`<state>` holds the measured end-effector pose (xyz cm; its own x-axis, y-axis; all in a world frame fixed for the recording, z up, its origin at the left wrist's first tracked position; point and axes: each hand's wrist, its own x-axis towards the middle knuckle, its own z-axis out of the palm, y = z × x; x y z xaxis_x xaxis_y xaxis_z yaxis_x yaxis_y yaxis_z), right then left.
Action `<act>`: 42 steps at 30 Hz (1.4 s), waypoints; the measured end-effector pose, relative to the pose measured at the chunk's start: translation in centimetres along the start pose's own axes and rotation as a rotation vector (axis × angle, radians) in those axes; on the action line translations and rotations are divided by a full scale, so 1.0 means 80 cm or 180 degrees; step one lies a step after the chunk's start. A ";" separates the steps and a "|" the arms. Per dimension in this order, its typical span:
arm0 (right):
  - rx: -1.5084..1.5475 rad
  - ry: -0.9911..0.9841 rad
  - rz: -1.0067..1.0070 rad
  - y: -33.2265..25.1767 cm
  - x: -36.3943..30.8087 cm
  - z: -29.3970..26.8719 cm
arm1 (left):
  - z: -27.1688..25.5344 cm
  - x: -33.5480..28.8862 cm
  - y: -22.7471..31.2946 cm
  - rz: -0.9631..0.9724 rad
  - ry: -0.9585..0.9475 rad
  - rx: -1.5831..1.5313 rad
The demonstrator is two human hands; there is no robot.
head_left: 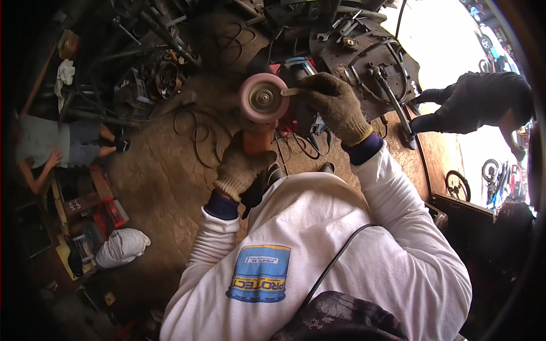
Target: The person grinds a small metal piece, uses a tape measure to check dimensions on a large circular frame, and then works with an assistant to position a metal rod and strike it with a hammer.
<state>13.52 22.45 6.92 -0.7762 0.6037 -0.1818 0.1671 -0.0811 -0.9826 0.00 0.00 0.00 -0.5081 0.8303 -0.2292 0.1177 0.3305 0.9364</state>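
Note:
My left hand (pixel 239 170), in a brown knit glove, is wrapped round the orange body of an angle grinder (pixel 259 140). The grinder's round wheel (pixel 248 101), with a pink rim and a metal centre, faces up toward me. To its right, my gloved right hand (pixel 341 108) pinches a small flat light-coloured strip (pixel 292 91) between thumb and fingers. The strip's far end reaches the right edge of the wheel; whether it presses on it I cannot tell. Whether the wheel spins does not show.
A dark round metal table (pixel 369 59) with spanners (pixel 344 28) and metal bars stands ahead to the right. Cables (pixel 199 133) loop over the brown floor. One person (pixel 45 142) is at the left, another in dark clothes (pixel 466 108) bends at the right. A bicycle wheel (pixel 457 186) shows beyond.

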 end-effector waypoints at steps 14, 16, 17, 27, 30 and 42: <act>0.0061 0.0059 -0.0248 0.012 -0.004 -0.002 | 0.000 -0.002 0.005 0.0080 0.0088 0.0074; 0.0094 0.0170 0.0066 -0.009 -0.012 0.001 | -0.001 -0.005 0.002 0.0017 0.0164 0.0253; 0.0105 0.0229 0.0223 -0.016 -0.015 0.001 | -0.001 -0.006 0.001 -0.0013 0.0199 0.0338; 0.1638 -0.0269 0.0436 -0.005 -0.024 -0.010 | -0.003 -0.005 0.003 -0.0161 -0.0072 0.0026; 0.1127 -0.0024 0.0371 -0.003 -0.024 -0.008 | -0.003 -0.005 0.003 -0.0130 -0.0046 0.0272; 0.0835 0.0357 0.0303 0.016 -0.023 0.010 | 0.003 -0.005 -0.013 0.0024 -0.0082 -0.0047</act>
<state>14.68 20.62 5.94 -0.6902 0.6661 -0.2828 0.0620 -0.3349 -0.9402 0.27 -0.56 -0.93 -0.4849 0.8441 -0.2286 0.1087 0.3176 0.9420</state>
